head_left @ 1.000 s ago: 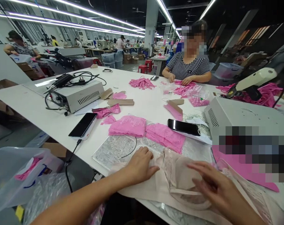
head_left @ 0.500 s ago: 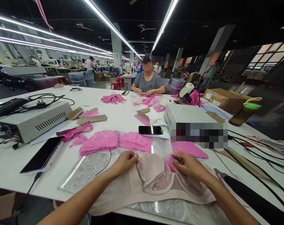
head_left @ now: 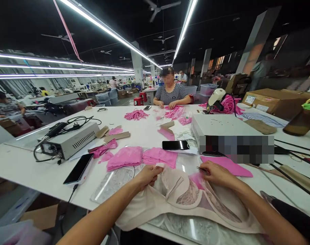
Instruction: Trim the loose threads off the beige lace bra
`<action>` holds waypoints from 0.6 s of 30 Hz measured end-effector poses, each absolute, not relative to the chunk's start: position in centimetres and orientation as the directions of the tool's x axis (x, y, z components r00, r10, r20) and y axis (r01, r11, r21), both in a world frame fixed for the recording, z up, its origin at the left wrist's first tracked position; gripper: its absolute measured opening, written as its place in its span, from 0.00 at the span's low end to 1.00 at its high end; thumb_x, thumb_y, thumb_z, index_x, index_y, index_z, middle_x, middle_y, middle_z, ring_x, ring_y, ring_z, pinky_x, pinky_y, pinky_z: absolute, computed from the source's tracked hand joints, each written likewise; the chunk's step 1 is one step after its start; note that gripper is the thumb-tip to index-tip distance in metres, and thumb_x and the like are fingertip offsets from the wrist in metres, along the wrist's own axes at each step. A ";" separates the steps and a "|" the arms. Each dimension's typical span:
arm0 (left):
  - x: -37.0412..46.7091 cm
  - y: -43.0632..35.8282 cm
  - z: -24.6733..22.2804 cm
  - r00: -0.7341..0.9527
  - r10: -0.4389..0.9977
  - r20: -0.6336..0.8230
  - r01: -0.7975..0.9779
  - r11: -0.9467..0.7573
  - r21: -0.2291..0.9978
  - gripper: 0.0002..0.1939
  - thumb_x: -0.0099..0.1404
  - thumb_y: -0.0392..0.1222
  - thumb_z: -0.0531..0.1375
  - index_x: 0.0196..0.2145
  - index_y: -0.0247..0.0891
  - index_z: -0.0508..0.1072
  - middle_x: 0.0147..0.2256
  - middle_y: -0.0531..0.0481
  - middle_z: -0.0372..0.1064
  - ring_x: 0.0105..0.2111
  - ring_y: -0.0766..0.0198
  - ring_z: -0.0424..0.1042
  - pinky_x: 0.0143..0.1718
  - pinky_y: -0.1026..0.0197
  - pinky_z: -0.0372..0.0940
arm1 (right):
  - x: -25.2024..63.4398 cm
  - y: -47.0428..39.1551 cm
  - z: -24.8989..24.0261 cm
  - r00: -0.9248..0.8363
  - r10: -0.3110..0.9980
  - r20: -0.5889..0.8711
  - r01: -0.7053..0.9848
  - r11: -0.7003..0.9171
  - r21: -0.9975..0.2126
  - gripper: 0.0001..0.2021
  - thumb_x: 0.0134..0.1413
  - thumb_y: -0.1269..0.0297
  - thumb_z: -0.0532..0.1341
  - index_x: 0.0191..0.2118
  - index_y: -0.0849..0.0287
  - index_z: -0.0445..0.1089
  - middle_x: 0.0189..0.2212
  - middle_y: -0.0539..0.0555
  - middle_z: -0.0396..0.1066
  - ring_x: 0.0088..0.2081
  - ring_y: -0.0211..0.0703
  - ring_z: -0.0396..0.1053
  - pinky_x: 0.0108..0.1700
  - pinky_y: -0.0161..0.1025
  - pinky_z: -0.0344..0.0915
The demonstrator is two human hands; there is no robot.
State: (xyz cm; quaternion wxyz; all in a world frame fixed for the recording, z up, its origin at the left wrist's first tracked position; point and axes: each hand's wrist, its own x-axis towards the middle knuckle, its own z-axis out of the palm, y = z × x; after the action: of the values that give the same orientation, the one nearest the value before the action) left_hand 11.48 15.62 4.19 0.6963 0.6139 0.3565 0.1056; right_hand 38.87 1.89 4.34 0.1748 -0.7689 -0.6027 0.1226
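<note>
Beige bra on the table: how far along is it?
The bra looks mostly assembled, its cups joined to the band. The left hand grips a cup's top edge; the right hand holds a thin dark tool. Stacked pink pieces may be left to work, but I can't tell.

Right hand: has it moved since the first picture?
Yes, the right hand has moved forward, closer to the grey box on the right.

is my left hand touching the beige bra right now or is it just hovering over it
Touching. The head view shows it plainly: the left hand has the beige bra's upper edge pinched between thumb and fingers.
</note>
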 end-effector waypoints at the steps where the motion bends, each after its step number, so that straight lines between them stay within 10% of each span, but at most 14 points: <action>1: 11.4 15.5 4.6 0.726 0.584 -0.363 0.289 0.220 0.932 0.27 0.43 0.65 0.62 0.24 0.39 0.58 0.13 0.65 0.41 0.15 0.74 0.38 0.18 0.65 0.35 | 38.7 1.9 4.5 0.235 0.971 0.031 0.886 -0.202 -0.417 0.03 0.42 0.69 0.58 0.24 0.58 0.69 0.25 0.51 0.65 0.28 0.42 0.63 0.30 0.38 0.56; 18: 10.5 16.1 5.6 0.695 0.646 -0.316 0.461 -0.064 0.885 0.22 0.46 0.59 0.60 0.17 0.40 0.57 0.13 0.61 0.43 0.14 0.72 0.40 0.18 0.65 0.36 | 38.0 0.2 8.6 0.384 0.903 0.191 0.560 -0.064 -0.826 0.13 0.47 0.57 0.56 0.26 0.62 0.70 0.20 0.48 0.64 0.24 0.37 0.60 0.28 0.35 0.58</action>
State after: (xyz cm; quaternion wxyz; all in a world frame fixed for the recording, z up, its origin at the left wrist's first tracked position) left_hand 10.55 16.06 5.60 0.5677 0.7248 0.3818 0.0812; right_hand 38.05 0.18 8.58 0.4444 -0.7032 -0.5203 0.1933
